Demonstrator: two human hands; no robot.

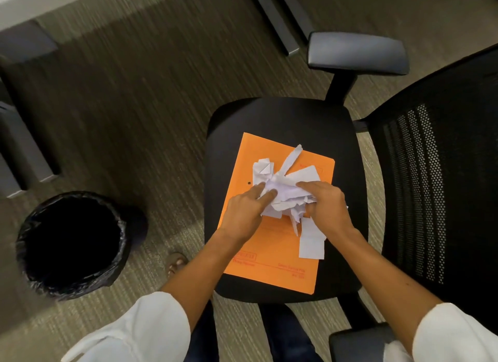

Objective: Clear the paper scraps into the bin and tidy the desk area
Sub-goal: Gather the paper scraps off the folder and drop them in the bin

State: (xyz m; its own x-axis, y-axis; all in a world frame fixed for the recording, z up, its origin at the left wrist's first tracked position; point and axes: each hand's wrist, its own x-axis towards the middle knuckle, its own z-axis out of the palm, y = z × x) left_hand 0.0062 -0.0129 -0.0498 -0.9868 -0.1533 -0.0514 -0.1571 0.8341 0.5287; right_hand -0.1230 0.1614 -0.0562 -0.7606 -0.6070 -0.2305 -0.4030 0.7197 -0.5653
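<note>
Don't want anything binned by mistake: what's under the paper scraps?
The paper scraps lie on an orange folder resting on the chair seat. Anything under the pile itself is covered.

An office: mesh swivel chair (420,189), carpet (151,92), orange file folder (269,259).

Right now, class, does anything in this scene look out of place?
Yes: torn paper scraps are piled on an orange folder lying on the chair seat, not in the bin. Both hands are gathering them.

Both forearms reaching forward from white sleeves, left hand (246,211) at seven o'clock, fingers curled inward, right hand (327,204) at five o'clock, fingers bent, hands near, palms down
</note>
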